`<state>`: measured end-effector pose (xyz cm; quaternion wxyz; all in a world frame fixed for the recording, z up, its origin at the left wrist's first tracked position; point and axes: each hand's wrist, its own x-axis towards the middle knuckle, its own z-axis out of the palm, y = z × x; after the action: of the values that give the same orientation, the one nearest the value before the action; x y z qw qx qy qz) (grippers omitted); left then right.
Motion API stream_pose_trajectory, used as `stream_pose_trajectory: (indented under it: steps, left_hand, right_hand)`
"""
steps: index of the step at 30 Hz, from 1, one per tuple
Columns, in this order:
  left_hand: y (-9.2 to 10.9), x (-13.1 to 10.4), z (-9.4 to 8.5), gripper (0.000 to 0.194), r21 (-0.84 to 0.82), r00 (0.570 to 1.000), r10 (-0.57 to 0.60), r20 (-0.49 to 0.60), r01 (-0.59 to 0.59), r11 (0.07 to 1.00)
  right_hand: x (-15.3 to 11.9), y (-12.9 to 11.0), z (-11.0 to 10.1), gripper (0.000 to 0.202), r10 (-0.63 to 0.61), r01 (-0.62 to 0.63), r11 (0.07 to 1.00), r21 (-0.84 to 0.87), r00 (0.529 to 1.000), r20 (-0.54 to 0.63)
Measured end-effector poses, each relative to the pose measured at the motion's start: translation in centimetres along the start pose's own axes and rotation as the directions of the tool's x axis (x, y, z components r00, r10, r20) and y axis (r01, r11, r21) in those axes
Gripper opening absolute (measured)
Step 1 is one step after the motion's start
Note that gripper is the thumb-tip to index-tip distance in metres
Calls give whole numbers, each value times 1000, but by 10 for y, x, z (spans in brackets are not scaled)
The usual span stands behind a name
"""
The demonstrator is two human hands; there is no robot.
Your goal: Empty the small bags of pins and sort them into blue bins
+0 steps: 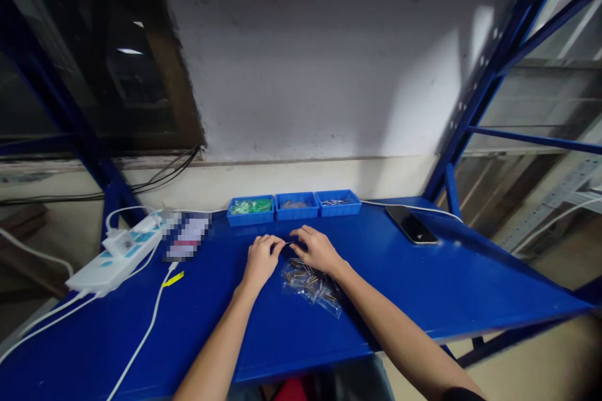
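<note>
Over the middle of the blue table, my left hand [263, 257] pinches one end of a small thin item [288, 242], too small to make out. My right hand [316, 249] is just to the right, thumb and fingers apart around the item's other end; whether they touch it is unclear. Clear plastic bags [310, 285] with small brown and metallic pieces lie below and partly under my right hand. Behind the hands stand three blue bins in a row: one with green and clear packets [251, 219], a middle one [296, 213], and one with thin metallic pieces [337, 210].
A white power strip [117, 257] with plugs and cables lies at the left, beside a pixelated device [188, 237] on a white cable with a yellow tag [174, 279]. A dark phone [411, 224] lies at the right. Blue frame posts rise at both sides.
</note>
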<state>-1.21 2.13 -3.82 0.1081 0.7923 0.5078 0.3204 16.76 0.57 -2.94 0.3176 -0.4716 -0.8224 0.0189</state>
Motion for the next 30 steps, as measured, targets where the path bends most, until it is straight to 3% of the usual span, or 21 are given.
stream_pose_trajectory:
  steps: [3,13,19,30]
  left_hand:
    - [5,0,0,30,-72,998,55,2,-55,996]
    - [8,-1,0,40,-194,999,-46,-15,43,980]
    - [12,-3,-10,25,-302,999,8,-42,-20,953]
    - [20,-4,-10,38,-280,999,-46,-25,38,959]
  right_hand:
    - [-1,-2,4,11,-65,65,998,-12,998,24]
    - [0,-4,-10,19,-86,86,996,-30,996,-4]
    - [-1,-2,-11,25,-33,35,997,68,999,-24]
    - [0,-8,-15,10,-69,73,995,64,995,-68]
